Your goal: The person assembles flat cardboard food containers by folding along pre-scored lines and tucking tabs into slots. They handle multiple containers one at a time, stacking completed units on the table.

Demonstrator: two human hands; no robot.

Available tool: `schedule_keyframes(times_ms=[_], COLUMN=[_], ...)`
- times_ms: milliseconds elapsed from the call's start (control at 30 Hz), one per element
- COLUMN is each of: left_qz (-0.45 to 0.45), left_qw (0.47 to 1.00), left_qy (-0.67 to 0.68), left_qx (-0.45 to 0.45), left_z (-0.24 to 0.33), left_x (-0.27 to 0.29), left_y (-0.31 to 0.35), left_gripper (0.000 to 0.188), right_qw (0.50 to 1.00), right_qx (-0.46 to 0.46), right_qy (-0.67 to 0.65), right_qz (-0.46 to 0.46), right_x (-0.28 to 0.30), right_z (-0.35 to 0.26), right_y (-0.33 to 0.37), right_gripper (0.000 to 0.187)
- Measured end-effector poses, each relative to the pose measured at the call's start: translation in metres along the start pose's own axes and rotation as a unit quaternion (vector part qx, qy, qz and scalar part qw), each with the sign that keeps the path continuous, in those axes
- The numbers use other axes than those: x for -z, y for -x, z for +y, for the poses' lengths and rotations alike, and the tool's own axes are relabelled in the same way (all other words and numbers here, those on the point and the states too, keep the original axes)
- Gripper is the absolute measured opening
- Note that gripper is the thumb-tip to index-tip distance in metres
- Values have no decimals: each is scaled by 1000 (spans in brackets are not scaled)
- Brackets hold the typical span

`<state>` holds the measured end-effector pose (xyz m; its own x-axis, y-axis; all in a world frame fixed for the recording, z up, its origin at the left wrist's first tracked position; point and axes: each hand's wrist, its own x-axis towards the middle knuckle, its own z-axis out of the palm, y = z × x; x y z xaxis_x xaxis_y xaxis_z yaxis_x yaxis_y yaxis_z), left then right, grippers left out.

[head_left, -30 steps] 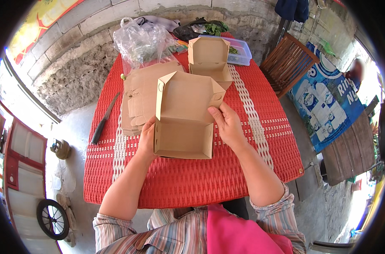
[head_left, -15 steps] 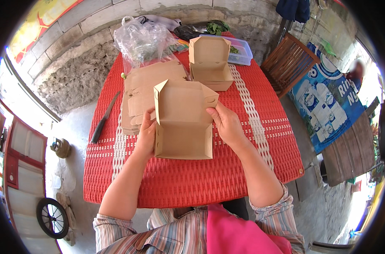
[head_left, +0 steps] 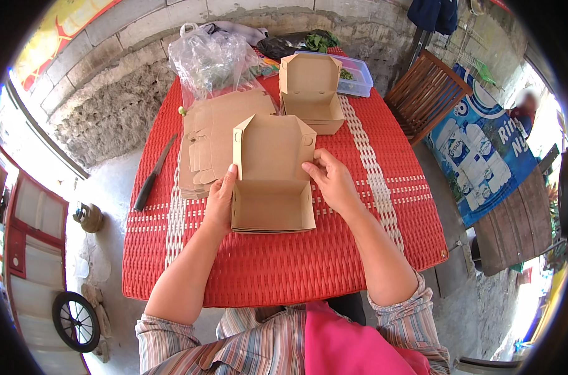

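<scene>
Far left, off the desk: a small black wheel (head_left: pixel 76 320) is standing on the pale floor beside a red-and-white door panel (head_left: pixel 21 231)

Left part of the red woven desk (head_left: pixel 284 275): a dark-handled knife (head_left: pixel 151 176) is lying slantwise near the edge, well apart from both hands. Just right of it a stack of flat brown box blanks (head_left: pixel 218 134) is resting, with a crumpled clear plastic bag (head_left: pixel 210 59) behind it toward the wall

Centre: the left hand (head_left: pixel 220 201) is pressing against the left wall of a brown cardboard clamshell box (head_left: pixel 273 181), fingers (head_left: pixel 231 175) together and reaching up to the hinge corner, thumb hidden behind the wall. The box is sitting open on the desk directly ahead of the person, tray toward the body, lid standing up on the far side; its long axis is running left to right, spanning the gap between the two hands

Right of centre: the right hand (head_left: pixel 333 181) is touching the right edge at the fold, fingers lightly curled, thumb and forefinger seeming to pinch the lid's side flap; the exact grip is hard to tell. Both hands are equally near, one on each end of the box, so the box lies inward from each set of fingers

Further back, a second open box of the same kind (head_left: pixel 310 94) is sitting atop nested ones, with a clear plastic container (head_left: pixel 358 78) behind it

Far right: a wooden slatted chair (head_left: pixel 424 94) is standing beside the desk, a blue printed banner (head_left: pixel 484 150) beyond it
</scene>
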<state>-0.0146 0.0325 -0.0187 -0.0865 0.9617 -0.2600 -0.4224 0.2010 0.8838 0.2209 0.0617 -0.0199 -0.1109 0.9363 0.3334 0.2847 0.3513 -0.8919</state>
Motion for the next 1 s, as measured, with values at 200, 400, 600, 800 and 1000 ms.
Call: schedule_keyframes(times_ms=[200,400,600,800,1000], left_qz=[-18,-50,-91,-82,-98], left_qw=[998,995,988,983,978], left_qy=[-41,-39,-55,-80,-127], left_qx=[-34,-82,-112,-143,-131], left_z=[-11,-9,-8,-17,-17], left_x=[9,5,4,4,4], left_y=[-11,-5,-5,-8,-10], left_gripper=[29,36,54,54,50], right_qw=[996,984,975,931,858], right_qx=[-38,-148,121,225,265], right_qy=[61,-95,124,148,311], right_qz=[50,0,139,-245,-310], right_x=[-9,-4,-7,-17,-32], right_z=[10,10,-10,-49,-41], right_y=[1,-2,2,35,60], right_gripper=[21,25,34,25,29])
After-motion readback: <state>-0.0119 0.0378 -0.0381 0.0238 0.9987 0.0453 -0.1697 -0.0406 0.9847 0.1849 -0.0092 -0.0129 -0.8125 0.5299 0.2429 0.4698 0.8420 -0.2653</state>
